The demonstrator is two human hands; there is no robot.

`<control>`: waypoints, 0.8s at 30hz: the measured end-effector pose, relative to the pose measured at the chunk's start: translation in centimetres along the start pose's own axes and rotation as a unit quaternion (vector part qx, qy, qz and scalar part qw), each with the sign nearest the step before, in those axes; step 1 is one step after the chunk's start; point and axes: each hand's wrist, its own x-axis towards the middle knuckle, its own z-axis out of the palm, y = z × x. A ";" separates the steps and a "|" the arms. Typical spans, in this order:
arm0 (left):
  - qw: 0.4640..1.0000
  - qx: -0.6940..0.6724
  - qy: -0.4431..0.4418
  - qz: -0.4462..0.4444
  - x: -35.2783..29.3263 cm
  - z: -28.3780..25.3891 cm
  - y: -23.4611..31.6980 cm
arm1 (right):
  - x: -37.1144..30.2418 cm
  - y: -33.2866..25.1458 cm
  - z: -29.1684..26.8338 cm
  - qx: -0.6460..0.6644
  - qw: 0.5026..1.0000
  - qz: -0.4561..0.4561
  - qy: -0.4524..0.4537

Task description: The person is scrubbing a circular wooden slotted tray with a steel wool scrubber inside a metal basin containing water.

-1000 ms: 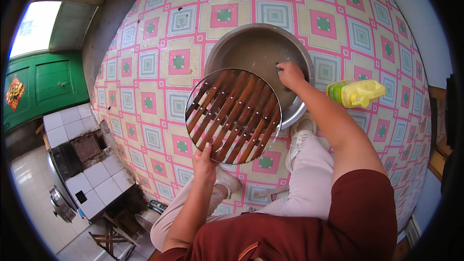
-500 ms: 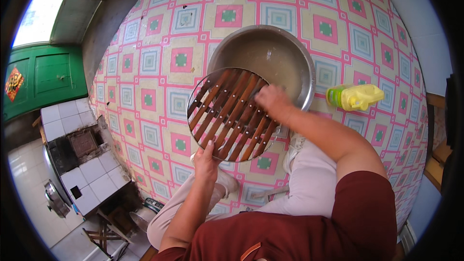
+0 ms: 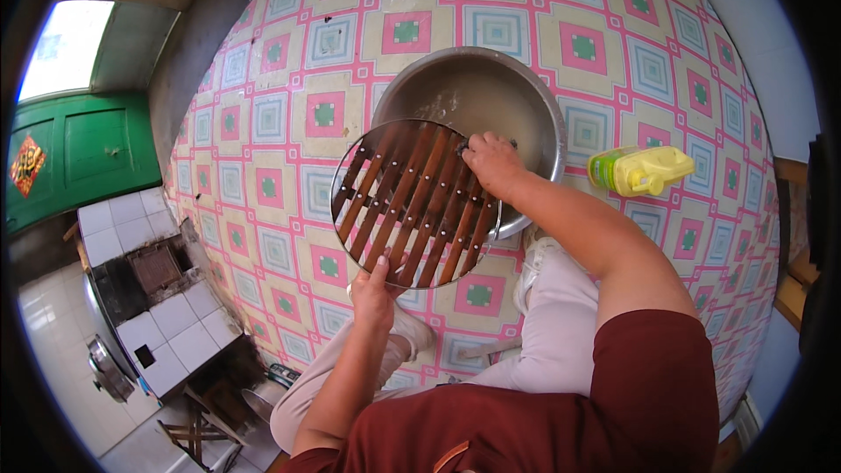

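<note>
A round steamer rack [image 3: 416, 201] of brown wooden slats, with rivets and a thin metal rim, is held tilted over the near edge of a wide metal basin [image 3: 559, 144]. Cloudy water [image 3: 499, 114] stands in the basin. My left hand [image 3: 375, 296] grips the rack's near rim, thumb on top of the slats. At the rack's far right edge, my right hand [image 3: 492, 162] is closed and pressed to the slats. Small dark bits of a scouring pad [image 3: 512, 144] show beside its fingers; the rest of the pad is hidden.
A yellow plastic jug [image 3: 644, 171] with a green label lies on its side right of the basin, on the patterned floor [image 3: 407, 32]. To the left are a white-tiled stove ledge [image 3: 166, 333], a metal pot lid [image 3: 109, 370] and a green cabinet [image 3: 88, 153].
My right hand has moved a little up along the rack's edge, and its dark pad now shows. The rack is slightly turned; my left hand keeps its grip.
</note>
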 end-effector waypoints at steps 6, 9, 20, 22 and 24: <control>1.000 0.000 0.015 0.012 0.0 -0.1 -0.3 | -2.4 -5.2 0.1 0.107 0.988 -0.102 0.041; 1.000 0.004 0.013 -0.002 0.2 -0.1 -0.2 | 0.5 -2.1 0.4 0.073 0.997 0.018 0.010; 0.999 0.001 0.037 -0.026 1.1 -2.0 -1.5 | 1.9 8.2 0.3 0.522 0.798 0.295 0.060; 0.999 -0.004 0.042 -0.023 1.0 -1.8 -1.4 | 1.8 7.4 -2.3 0.620 0.710 0.333 0.017; 0.999 -0.005 0.045 -0.020 0.9 -1.7 -1.3 | 1.8 7.1 -3.5 0.625 0.702 0.341 -0.025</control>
